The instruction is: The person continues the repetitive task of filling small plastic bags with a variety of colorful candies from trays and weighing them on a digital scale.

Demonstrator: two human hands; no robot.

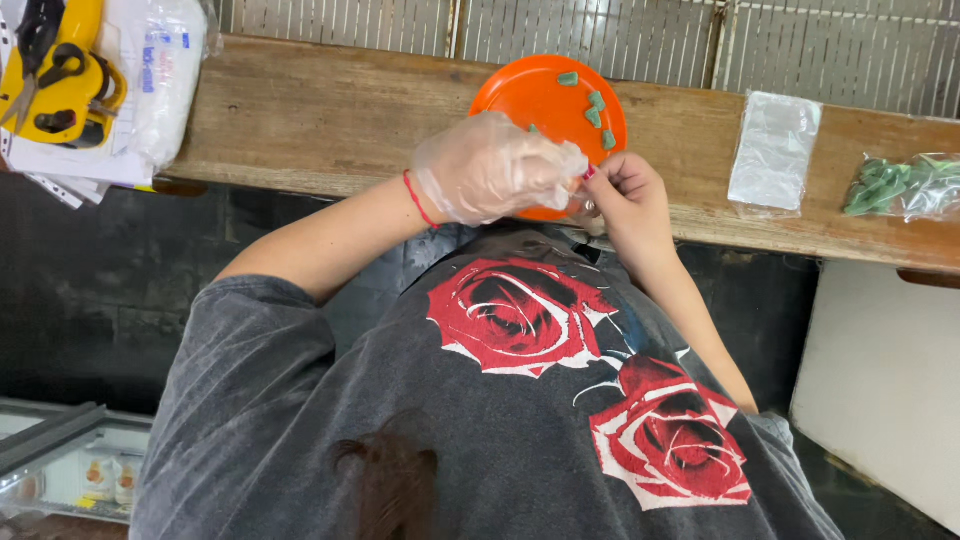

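Over the near edge of the orange plate, two hands meet around something small.

Left hand [497,168], in a clear plastic glove, is curled shut with its fingers pinched toward the bare right hand [622,195], which is also closed around a small item with a hint of red and metal; I would judge this as cutting or trimming, mid-step. Just beyond the knuckles, green pieces [594,108] lie on the orange plate [530,95], which sits on the wooden table [330,115]. Further right of the right hand lie a clear bag [772,150] and a bag of green pods [895,185]. Any next move calls for a steady pinch. What the fingers hold is hidden; I cannot tell the tool.
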